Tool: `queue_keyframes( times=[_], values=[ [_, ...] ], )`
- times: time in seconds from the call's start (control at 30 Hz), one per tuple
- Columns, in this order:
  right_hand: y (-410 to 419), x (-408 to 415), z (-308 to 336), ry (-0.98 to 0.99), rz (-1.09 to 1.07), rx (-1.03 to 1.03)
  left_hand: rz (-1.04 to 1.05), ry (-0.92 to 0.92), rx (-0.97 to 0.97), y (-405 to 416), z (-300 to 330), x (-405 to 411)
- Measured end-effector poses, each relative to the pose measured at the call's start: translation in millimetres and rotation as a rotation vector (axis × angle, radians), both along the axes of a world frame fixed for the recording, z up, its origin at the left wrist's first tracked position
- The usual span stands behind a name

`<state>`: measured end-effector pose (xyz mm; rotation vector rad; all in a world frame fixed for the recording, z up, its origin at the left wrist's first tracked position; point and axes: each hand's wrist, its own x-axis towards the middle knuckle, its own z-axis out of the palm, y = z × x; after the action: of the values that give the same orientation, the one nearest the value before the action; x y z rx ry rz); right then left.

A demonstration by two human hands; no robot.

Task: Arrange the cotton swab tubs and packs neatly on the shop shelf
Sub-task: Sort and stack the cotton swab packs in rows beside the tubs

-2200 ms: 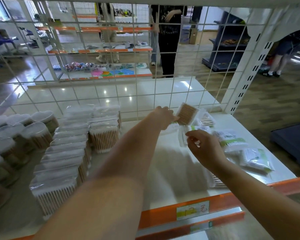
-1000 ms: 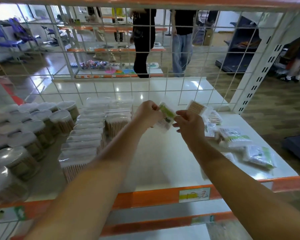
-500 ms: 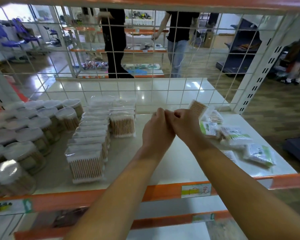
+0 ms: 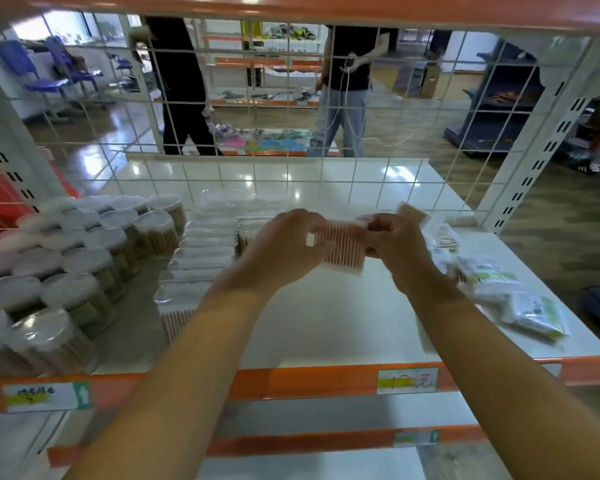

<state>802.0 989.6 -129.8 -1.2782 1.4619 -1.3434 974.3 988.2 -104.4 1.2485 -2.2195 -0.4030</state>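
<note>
Both hands meet over the bare middle of the white shelf [image 4: 326,327], sharing one flat clear pack of wooden cotton swabs [image 4: 343,249]. The left hand [image 4: 284,247] curls round the pack's left edge, its back toward the camera, while the right hand [image 4: 394,244] pinches the right edge with bent fingers; the pack hangs just above the shelf, its sticks running up and down. Both forearms reach in over the orange front rail [image 4: 291,379] and converge at the pack.

To place it well, I would keep it square in both hands, sticks upright, carry it left of shelf centre to the row of matching rectangular packs [image 4: 201,258], and set it flush with that row's face rather than dropping it at an angle.

Farther left on the shelf, round tubs [image 4: 94,265] stand in close ranks. Right of shelf centre, loose green-printed bags [image 4: 534,311] and a few small swab packs [image 4: 413,213] lie scattered and overlapping, not yet sorted.
</note>
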Motion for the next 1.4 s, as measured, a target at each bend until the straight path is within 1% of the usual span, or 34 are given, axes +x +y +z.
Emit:
queue_keyframes(
  times=[0.2, 0.37, 0.6, 0.73, 0.9, 1.13, 1.33, 1.4],
  values=[
    [-9.3, 40.4, -28.7, 0.032, 0.005, 0.022, 0.136, -0.216, -0.045, -17.9, 4.2, 60.4],
    [-17.8, 70.5, -45.9, 0.065, 0.042, 0.067, 0.225, -0.291, -0.132, -23.6, -10.4, 94.9],
    [-34.2, 94.9, -55.0, 0.177, 0.100, 0.023, 0.263, -0.284, -0.134, -25.8, -21.5, 114.6],
    [-42.6, 94.1, -60.2, 0.364, 0.042, -0.073, 0.273, -0.255, -0.132, -28.2, -22.3, 119.6],
    [-48.7, 96.2, -68.1, 0.538, -0.021, -0.153, 0.267, -0.238, -0.144, -30.1, -25.8, 123.0],
    [-54.1, 96.0, -67.5, 0.640, -0.039, -0.220, 0.223, -0.251, -0.159, -30.4, -30.3, 121.1],
    [-52.6, 96.0, -65.6, 0.632, -0.108, -0.099, 0.218, -0.257, -0.142, -32.3, -29.8, 119.6],
    [-52.1, 95.8, -64.8, 0.642, -0.112, -0.123, 0.223, -0.258, -0.141, -34.6, -27.3, 119.5]
  ],
)
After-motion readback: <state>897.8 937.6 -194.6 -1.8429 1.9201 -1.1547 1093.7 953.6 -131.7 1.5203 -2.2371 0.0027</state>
